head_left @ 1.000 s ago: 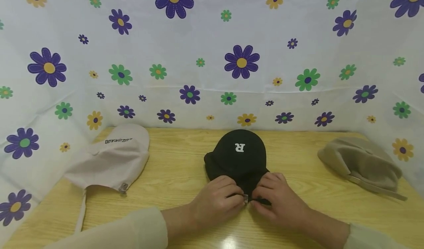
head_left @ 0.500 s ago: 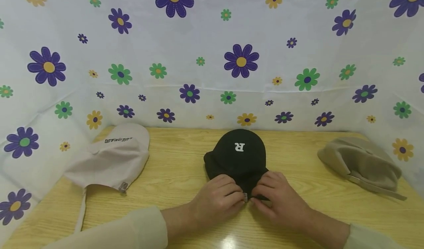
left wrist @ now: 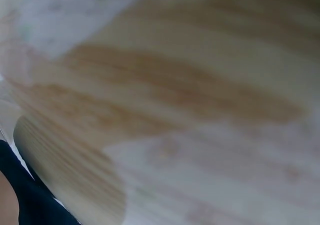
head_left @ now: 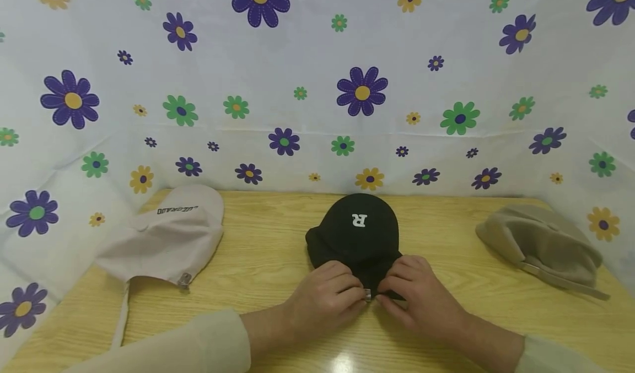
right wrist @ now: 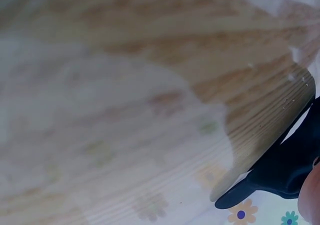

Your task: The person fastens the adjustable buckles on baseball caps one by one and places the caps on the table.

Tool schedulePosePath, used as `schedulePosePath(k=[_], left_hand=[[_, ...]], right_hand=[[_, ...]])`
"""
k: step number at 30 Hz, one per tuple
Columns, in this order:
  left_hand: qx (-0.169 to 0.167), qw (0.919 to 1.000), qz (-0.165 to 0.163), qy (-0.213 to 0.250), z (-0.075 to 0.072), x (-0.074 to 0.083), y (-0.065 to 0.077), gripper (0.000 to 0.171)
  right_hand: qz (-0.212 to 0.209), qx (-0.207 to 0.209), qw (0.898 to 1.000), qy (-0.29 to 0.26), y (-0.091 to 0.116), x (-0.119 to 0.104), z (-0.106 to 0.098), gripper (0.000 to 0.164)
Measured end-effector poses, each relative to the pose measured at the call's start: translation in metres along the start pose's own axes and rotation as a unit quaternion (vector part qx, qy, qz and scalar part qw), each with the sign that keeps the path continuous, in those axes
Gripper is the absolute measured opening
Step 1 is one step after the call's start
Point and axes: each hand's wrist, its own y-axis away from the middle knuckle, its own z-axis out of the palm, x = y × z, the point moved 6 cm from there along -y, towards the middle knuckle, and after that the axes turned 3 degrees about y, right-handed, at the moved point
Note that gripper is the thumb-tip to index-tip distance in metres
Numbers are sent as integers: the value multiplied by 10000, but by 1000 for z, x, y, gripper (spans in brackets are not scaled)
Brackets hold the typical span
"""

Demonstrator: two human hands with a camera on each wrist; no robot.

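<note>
A black baseball cap (head_left: 357,235) with a white letter R rests mid-table, its adjustable back strap toward me. My left hand (head_left: 324,296) grips the left part of the strap beside a small metal buckle (head_left: 367,295). From the other side, my right hand (head_left: 419,296) pinches the strap just right of that buckle, thumb below and fingers above. The hands almost meet, and their fingers hide most of the strap. In the right wrist view a fingertip (right wrist: 311,197) shows at the lower right edge; the left wrist view is mostly blurred wood grain.
To the left lies a pale pink cap (head_left: 173,241) with dark lettering, its loose strap (head_left: 121,312) trailing forward. A tan cap (head_left: 545,246) sits at the right of the wooden table (head_left: 263,241). Behind hangs a white flowered cloth (head_left: 297,59).
A dark bit of strap sticking out below my right fingers a second ago no longer shows. My right fingers have shifted slightly; my left hand and the cap have hardly moved.
</note>
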Motion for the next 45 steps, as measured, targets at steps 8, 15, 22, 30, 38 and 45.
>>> schedulePosePath(k=[8,15,22,30,38,45], left_hand=[[-48,10000,-2,43,1,0,1,6],[89,10000,29,9,0,1,0,6],[111,9999,-46,30,-1,1,1,5],[224,9997,26,89,-3,2,3,7],[390,9987,296,110,-4,4,2,9],[305,9993,198,77,-1,2,-2,9]], right_hand=[[34,79,9997,-234,3,1,-2,21],[211,54,9992,-337,3,4,-1,20],[316,36,9991,-272,4,4,-1,21],[253,-35,9995,-204,5,3,2,29],[173,-215,9983,-515,5,3,3,30],[-22,-180,9981,-595,3,8,4,26]])
